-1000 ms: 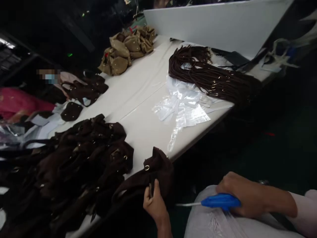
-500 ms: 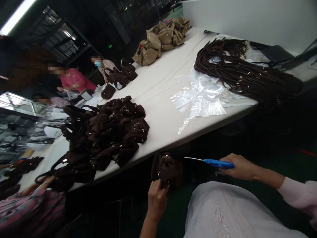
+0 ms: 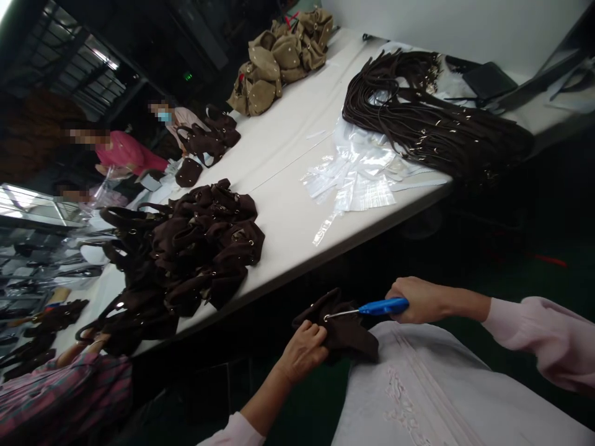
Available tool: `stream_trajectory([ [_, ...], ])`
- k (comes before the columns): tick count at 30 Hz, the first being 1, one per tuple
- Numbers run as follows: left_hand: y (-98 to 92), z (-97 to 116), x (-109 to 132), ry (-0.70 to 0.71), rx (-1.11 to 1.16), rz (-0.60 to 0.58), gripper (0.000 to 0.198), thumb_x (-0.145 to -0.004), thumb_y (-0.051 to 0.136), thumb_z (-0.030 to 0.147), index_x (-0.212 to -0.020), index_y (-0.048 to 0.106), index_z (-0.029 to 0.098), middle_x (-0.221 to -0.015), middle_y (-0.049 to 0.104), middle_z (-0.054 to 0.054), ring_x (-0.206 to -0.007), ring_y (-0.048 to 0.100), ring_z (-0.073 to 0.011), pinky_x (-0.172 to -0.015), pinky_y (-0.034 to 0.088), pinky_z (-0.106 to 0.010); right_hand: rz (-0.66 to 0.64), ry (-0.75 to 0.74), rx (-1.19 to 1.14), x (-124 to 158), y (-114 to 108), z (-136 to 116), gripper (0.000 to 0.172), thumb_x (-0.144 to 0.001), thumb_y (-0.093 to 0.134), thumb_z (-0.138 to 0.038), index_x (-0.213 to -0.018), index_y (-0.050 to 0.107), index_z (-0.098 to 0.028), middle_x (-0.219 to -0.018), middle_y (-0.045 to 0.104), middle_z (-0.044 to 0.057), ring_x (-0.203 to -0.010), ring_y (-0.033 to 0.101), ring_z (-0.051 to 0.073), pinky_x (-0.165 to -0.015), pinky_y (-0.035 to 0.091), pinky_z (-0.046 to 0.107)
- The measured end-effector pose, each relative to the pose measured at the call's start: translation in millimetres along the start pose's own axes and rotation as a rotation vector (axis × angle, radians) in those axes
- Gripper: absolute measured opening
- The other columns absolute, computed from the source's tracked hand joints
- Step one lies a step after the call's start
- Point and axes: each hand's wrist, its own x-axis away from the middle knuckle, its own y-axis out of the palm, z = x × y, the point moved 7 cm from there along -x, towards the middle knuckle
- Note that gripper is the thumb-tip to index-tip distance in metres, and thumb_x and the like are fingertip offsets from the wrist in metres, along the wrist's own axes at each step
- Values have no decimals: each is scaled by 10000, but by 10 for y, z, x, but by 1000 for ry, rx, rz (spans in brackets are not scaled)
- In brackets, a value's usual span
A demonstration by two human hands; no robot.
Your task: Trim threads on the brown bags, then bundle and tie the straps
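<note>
Left hand (image 3: 304, 350) pinches a dark brown suede pouch (image 3: 341, 328) down at the lap, below the white table (image 3: 288, 223) edge; right hand (image 3: 413, 300) is fisted round the blue-handled snips (image 3: 372, 308), their thin metal tip touching the soft, floppy cloth. The risk: that tip sits close to the left fingers, and limp fabric could bunch, so a nick goes into the nap or skin

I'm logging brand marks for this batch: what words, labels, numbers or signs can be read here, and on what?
None can be read: the dark brown bag in the left hand, the blue-handled tool in the right hand, the clear plastic bags and the tan bags show no legible text.
The small green light is too small to read.
</note>
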Motion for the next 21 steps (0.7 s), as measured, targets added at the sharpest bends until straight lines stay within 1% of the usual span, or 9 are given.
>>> stream_trajectory([
  [4,28,-39,-85,-21,-30,-13,229,-807,701,197,-643,541,192,-785,492,-23,-711,397,-191,-701,255,-365,48,19,-36,71,-50,162,196,-700,545,-266,-542,477,-173,-516,479,-19,-455,402,103,-487,272,251],
  [7,89,-81,-114,-69,-42,-21,239,-814,697,206,-638,538,180,-774,490,-22,-715,409,-182,-694,250,-364,2,-9,-124,124,-55,208,216,-683,553,-256,-532,425,-170,-522,446,-21,-465,384,97,-465,255,239],
  [10,150,-166,-138,-136,-63,-29,248,-833,678,232,-631,544,177,-768,493,-28,-724,423,-181,-693,250,-366,5,-1,-190,206,-146,237,250,-676,558,-249,-527,375,-169,-519,402,-26,-474,354,89,-458,246,235],
  [12,170,-255,-163,-189,-79,-41,245,-845,660,236,-633,552,175,-757,498,-30,-723,429,-180,-696,257,-364,-30,-39,-233,277,-200,207,251,-675,567,-248,-537,373,-169,-527,392,-33,-485,348,86,-461,250,232],
  [14,159,-348,-199,-227,-92,-52,230,-862,634,228,-648,570,174,-770,516,-34,-731,439,-179,-700,264,-362,-83,-79,-260,348,-235,172,243,-680,575,-250,-549,386,-169,-536,399,-40,-491,355,85,-467,263,228],
  [15,143,-393,-219,-239,-95,-55,217,-874,615,222,-664,585,176,-782,527,-36,-737,444,-180,-701,267,-361,-88,-83,-256,376,-259,172,244,-685,574,-253,-551,388,-169,-535,401,-41,-489,358,85,-470,269,228],
  [18,82,-524,-265,-286,-90,-62,186,-902,556,188,-735,639,191,-820,558,-41,-748,454,-179,-712,276,-363,-26,-72,-199,413,-334,222,255,-708,562,-262,-551,384,-168,-527,407,-40,-481,362,85,-478,273,232],
  [21,42,-628,-279,-342,-74,-70,187,-894,541,152,-756,659,197,-826,568,-46,-760,469,-181,-720,284,-368,49,-32,-112,416,-352,333,255,-716,552,-265,-548,388,-166,-513,410,-40,-468,364,86,-483,267,239],
])
